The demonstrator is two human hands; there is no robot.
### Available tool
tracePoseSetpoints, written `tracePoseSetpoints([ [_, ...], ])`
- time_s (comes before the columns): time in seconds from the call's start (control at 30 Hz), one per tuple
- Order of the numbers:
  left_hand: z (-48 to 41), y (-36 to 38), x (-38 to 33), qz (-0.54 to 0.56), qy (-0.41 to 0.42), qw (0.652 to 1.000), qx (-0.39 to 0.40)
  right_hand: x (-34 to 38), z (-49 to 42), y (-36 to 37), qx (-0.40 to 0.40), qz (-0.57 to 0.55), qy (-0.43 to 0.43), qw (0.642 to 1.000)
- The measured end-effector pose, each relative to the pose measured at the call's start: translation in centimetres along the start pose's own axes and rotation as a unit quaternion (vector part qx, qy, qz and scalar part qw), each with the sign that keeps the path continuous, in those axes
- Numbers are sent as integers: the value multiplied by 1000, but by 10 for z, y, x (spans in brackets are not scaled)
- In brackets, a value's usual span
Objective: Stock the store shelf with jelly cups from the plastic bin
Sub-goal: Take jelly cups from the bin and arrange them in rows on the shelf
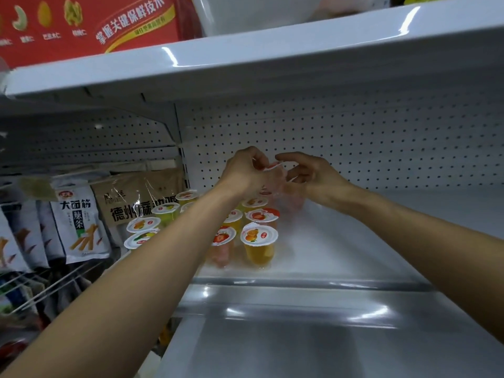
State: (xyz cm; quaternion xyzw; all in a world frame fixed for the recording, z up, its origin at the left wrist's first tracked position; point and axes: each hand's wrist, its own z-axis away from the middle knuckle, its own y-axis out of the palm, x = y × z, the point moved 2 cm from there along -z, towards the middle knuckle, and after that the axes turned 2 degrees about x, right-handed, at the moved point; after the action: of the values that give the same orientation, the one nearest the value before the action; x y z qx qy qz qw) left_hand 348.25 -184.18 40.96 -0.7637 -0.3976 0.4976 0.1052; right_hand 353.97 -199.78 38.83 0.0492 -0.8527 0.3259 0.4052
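Several jelly cups (259, 241) with orange, strawberry and yellow lids stand in rows at the left of the white shelf (354, 241). Above the back of the rows, my left hand (245, 171) grips a pale pink jelly cup (275, 175) by its rim. My right hand (313, 173) is close beside it, with its fingers curled over a second pale cup (295, 199) that is blurred; its index finger reaches over the first cup's lid. The plastic bin is not in view.
Snack bags (79, 222) hang and stand in the bay to the left, behind a wire rack (49, 285). A pegboard back wall (381, 148) closes the shelf. The upper shelf (245, 55) carries a red box (90, 23). Bare shelf stretches to the right of the cups.
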Motion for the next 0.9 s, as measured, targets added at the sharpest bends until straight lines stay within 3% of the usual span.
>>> tracePoseSetpoints([
  [0.13,7,4,-6,28,10,999,45,3,8,5,-25,-24,-13,999],
  [0.23,14,1,-5,-18,14,998,64,-3,12,9,-42,17,0,999],
  [0.3,19,-3,-2,-127,20,991,43,-10,15,11,-49,53,24,997],
  [0.4,26,-5,-2,-323,13,946,36,-22,17,17,-41,86,53,994],
  [0.47,30,-4,-1,-377,3,925,52,-29,16,22,-30,103,61,992],
  [0.9,36,-5,2,-343,-13,932,120,-29,18,34,-1,178,96,979],
])
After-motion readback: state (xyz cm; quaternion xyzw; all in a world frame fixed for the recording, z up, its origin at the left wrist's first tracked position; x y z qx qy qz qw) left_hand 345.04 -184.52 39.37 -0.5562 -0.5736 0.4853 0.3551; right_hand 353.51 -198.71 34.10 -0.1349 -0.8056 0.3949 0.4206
